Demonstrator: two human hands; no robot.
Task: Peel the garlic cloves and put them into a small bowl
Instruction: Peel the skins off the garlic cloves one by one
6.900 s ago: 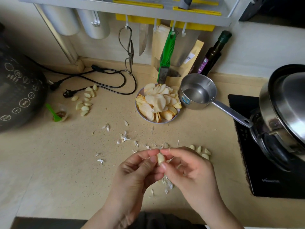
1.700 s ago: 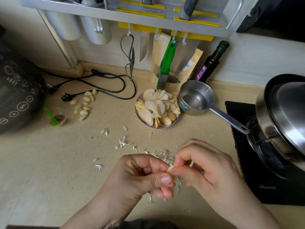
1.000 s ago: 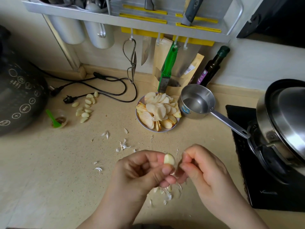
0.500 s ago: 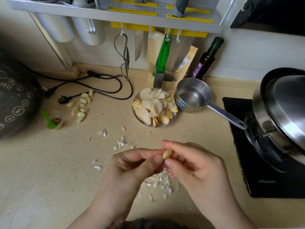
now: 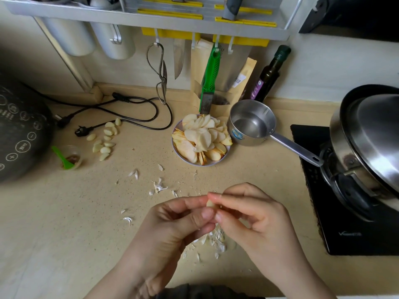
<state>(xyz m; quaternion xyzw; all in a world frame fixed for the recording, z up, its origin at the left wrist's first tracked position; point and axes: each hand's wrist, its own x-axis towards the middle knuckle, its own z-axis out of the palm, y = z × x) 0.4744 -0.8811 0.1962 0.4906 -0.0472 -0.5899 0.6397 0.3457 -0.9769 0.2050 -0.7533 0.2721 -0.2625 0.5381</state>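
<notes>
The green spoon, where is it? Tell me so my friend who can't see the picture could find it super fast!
Start at the big black cooker on the left edge of the counter. Right in front of it sits a small clear cup, and the green spoon stands in that cup. It is bright green plastic, unlike the pale garlic cloves lying beside it.

A plate (image 5: 224, 159) of apple slices (image 5: 199, 138) sits on the desk (image 5: 64, 223) beside a saucepan (image 5: 252, 124); scissors (image 5: 162, 76) hang from the rack (image 5: 108, 16).
</notes>
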